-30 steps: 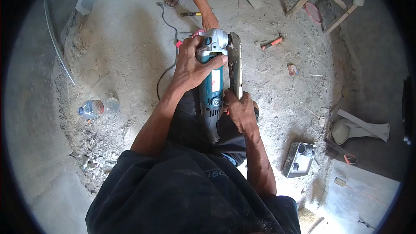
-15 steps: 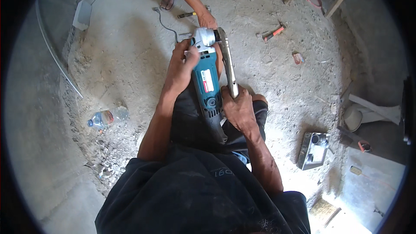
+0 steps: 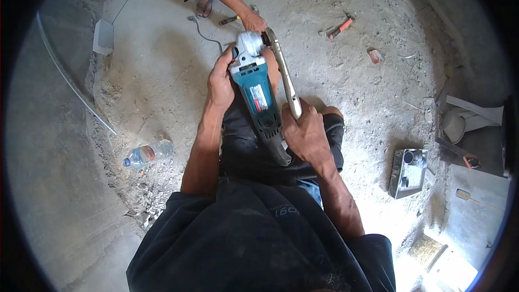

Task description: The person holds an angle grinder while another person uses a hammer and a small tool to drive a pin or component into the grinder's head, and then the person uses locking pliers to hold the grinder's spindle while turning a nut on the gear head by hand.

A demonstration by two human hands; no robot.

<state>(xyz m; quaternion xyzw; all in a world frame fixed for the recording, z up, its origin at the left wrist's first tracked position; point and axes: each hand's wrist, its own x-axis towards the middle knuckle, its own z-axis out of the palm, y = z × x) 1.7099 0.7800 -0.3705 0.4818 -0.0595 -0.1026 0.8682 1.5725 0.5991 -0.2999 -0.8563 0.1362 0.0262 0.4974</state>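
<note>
A teal angle grinder [image 3: 253, 84] with a silver gear head rests over my lap, its dark tail end toward me. My left hand [image 3: 220, 85] grips it from the left side of the gear head; some of its fingers are hidden behind. In my right hand [image 3: 307, 132] is the near end of a long silver wrench-like tool [image 3: 283, 70]. That tool's far end sits at the grinder's spindle, and its exact kind is hard to make out. Close beyond the spindle is another person's hand [image 3: 253, 21]; whether it touches the tool is unclear.
A hammer with a red handle [image 3: 340, 28] lies on the rough floor ahead right. To the left are a plastic bottle [image 3: 148, 154] and a pale block [image 3: 103, 38]. A metal tray [image 3: 406, 184] with dark round parts stands at the right. A cord [image 3: 203, 33] trails beyond the grinder.
My left thumb has come off the front of the gear head to its side. The grinder and silver tool are slightly more tilted. The whole view has shifted a little.
</note>
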